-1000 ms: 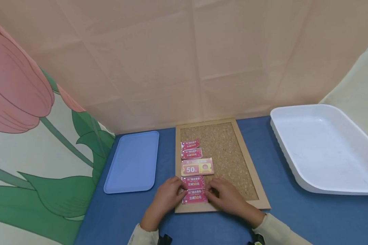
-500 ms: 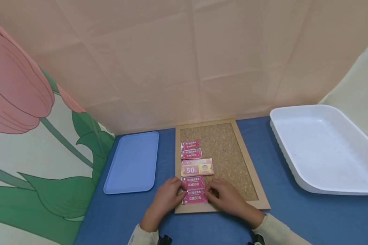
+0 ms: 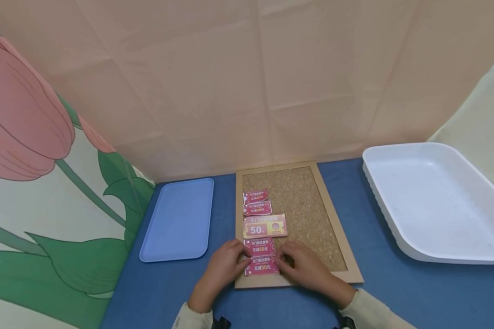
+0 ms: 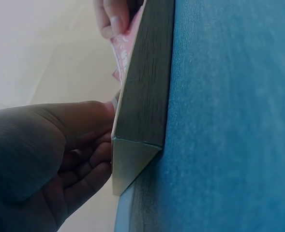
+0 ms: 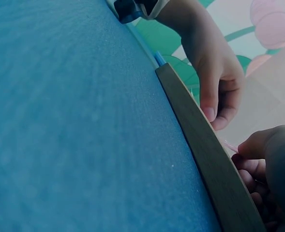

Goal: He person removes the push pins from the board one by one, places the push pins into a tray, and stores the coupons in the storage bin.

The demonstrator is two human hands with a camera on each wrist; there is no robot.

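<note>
Corkboard (image 3: 300,205) in a wooden frame (image 3: 333,210) lies on the blue-covered table (image 3: 224,219) in front of me. Five coupons run in a column down its left side.

Position: the bottom coupon (image 3: 261,266), dark pink, is between my two hands, near the close edge of the frame. My left hand (image 3: 226,260) is at its left edge, thumb and index bent in and pinching there. My right hand (image 3: 302,265) does the same at its right edge. The remaining fingers of both hands are curled. The second coupon (image 3: 262,247), also dark pink, lies just above, with my index fingertips beside its sides; whether they touch it I cannot tell. In both wrist views the frame hides most of the coupons; only a little pink shows by my right thumb.

Farther up: a wider pink-and-yellow coupon (image 3: 265,226), then two smaller pink ones, the lower coupon (image 3: 257,209) and the top coupon (image 3: 255,196), beyond my fingertips.

Surroundings: blue tray (image 3: 177,219) left of the board; deep white tray (image 3: 444,201) to the right, well apart from my hands.
</note>
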